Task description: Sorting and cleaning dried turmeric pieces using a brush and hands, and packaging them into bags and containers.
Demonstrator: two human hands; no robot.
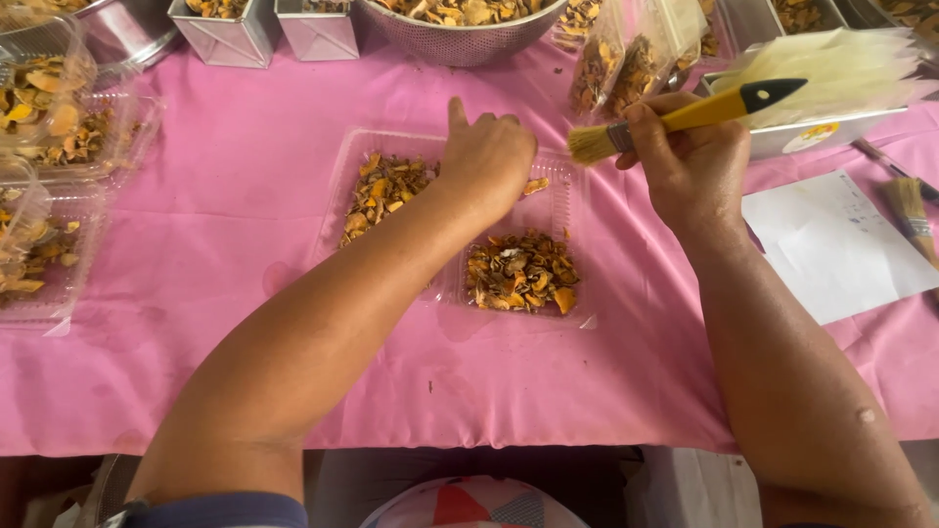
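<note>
- Left hand (486, 156) sits at the centre of the frame, palm down on the far edge of a clear tray (342, 186), fingers curled, index finger pointing up the frame; it presses on the tray and encloses nothing that shows
- Right hand (690, 161) is right of centre, clenched round the yellow handle of a brush (685, 115); the black handle tip points to the upper right, the pale bristles point left, just right of the left hand and above the tray's far right corner
- The tray lies in the middle of the frame on a pink cloth (225, 254); it has separate compartments
- Dried orange-brown chips (521, 274) fill the near right compartment; another heap fills the left compartment, partly hidden by the left forearm
- One loose chip lies in the far right compartment, just beside the left hand
- More clear trays (49, 147) of the same chips are stacked at the left edge of the frame
- A metal colander (460, 29) of chips stands at the top centre, with square metal tins (225, 39) to its left
- Clear bags (616, 59) of chips stand at the upper right, just behind the brush bristles
- A stack of empty clear bags (851, 68) rests on a metal box at the upper right
- A white sheet (831, 244) lies at the right, with a second brush (910, 210) at the right edge beside it
</note>
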